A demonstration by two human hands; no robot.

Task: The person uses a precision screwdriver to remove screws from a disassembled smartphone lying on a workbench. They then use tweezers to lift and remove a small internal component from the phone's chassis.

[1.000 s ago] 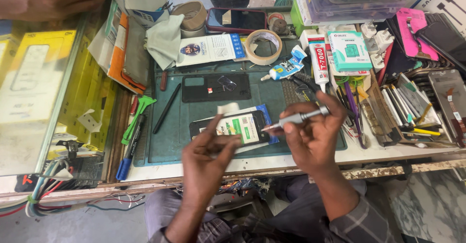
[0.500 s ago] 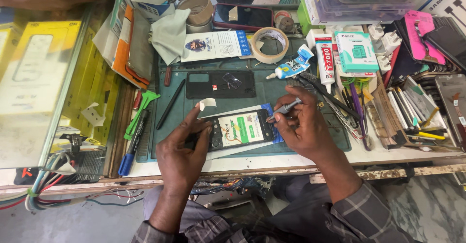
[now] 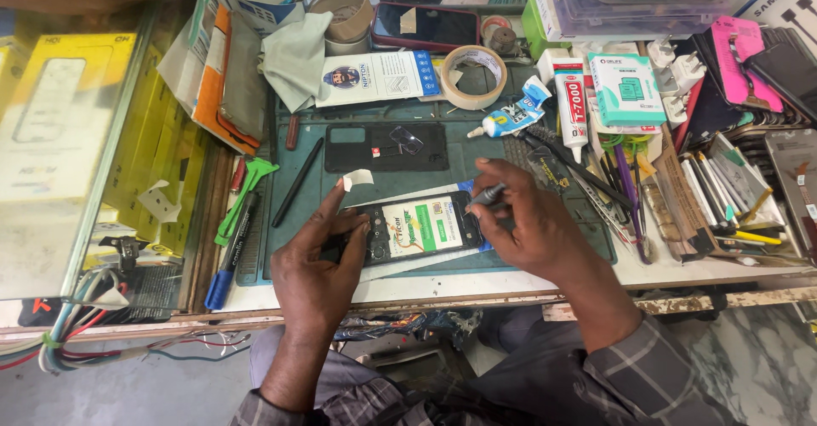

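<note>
Lying flat on the green work mat (image 3: 306, 247) near the front edge of the bench (image 3: 477, 288), an opened phone (image 3: 417, 230) shows its green-and-white battery face up. The left hand (image 3: 319, 260) steadies the phone's left end, thumb and fingers pressed against its edge, with a small white tab (image 3: 357, 177) stuck to the raised index fingertip. The right hand (image 3: 532, 230) is clenched around a slim grey tool (image 3: 487, 194), pinched between thumb and forefinger, its tip just at the phone's right end; whether the tip touches the phone cannot be told. Beneath the phone lies a white sheet (image 3: 408, 264) with a blue corner showing beside the right hand.

Farther back on the mat rests a black phone back cover (image 3: 387, 147), well apart from both hands. A black stylus-like rod (image 3: 298, 183) lies diagonally to the left of it, and green plastic pry tools (image 3: 247, 192) sit at the mat's left margin beside a blue-capped pen (image 3: 225, 260). A roll of tape (image 3: 472, 77) and a small glue tube (image 3: 515, 115) stand behind the cover. A grey cloth (image 3: 294, 56) is draped at upper left.
</note>
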